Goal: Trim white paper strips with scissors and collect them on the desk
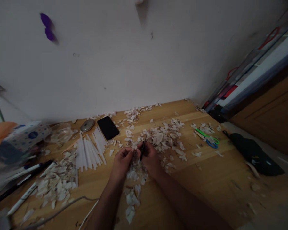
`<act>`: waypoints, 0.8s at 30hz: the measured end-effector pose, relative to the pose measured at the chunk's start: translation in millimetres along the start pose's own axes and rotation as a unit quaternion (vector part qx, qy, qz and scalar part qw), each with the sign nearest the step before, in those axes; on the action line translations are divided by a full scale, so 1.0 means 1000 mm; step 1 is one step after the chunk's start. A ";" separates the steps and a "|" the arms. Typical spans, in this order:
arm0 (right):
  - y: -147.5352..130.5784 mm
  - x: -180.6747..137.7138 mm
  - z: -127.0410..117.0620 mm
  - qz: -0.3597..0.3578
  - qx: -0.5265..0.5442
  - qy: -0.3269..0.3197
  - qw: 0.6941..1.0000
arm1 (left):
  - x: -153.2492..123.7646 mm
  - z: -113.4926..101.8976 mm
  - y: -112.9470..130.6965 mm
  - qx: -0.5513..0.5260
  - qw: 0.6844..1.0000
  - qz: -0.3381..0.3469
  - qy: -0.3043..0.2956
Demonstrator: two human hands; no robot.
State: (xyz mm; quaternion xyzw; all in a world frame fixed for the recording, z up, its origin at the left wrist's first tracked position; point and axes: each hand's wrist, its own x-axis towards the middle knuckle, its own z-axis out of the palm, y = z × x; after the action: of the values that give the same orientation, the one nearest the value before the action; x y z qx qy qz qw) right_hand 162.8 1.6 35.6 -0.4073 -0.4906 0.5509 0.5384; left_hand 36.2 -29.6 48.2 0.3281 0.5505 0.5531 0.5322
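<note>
My left hand [123,158] is closed, thumb and fingers pinching a small pale flake [135,153] over the table. Close beside it, my right hand [150,157] is closed around a slim black pen-like tool [143,149], which slants with one end up and the other down toward the left fingertips. I cannot make out the tool's exact kind. A heap of thin whitish flakes [158,137] lies just beyond my hands. More loose flakes [132,198] are scattered beneath and in front of them, between my forearms.
White strips [90,153], a black phone [108,127] and an oval metallic object [87,125] lie left of centre. Another flake pile [60,182], pens [21,199] and a cable [69,203] are nearer left. Green-and-blue scissors [207,139] and a dark pouch [256,153] lie right. A wall stands behind.
</note>
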 end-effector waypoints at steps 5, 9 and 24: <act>0.007 -0.001 0.001 -0.011 -0.013 -0.012 1.000 | 0.005 -0.003 -0.004 -0.013 0.999 0.024 -0.028; 0.005 -0.001 0.001 -0.007 -0.025 -0.021 0.999 | 0.006 -0.008 -0.006 0.012 0.999 0.035 -0.017; 0.002 0.003 -0.002 -0.013 0.001 0.037 0.999 | 0.012 -0.017 -0.001 -0.115 0.991 -0.036 0.061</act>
State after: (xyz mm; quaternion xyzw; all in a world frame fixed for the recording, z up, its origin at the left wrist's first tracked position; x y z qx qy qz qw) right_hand 164.2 5.1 34.0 -0.4202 -0.4748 0.5293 0.5637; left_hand 17.4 -22.8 41.9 0.2106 0.5260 0.6122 0.5515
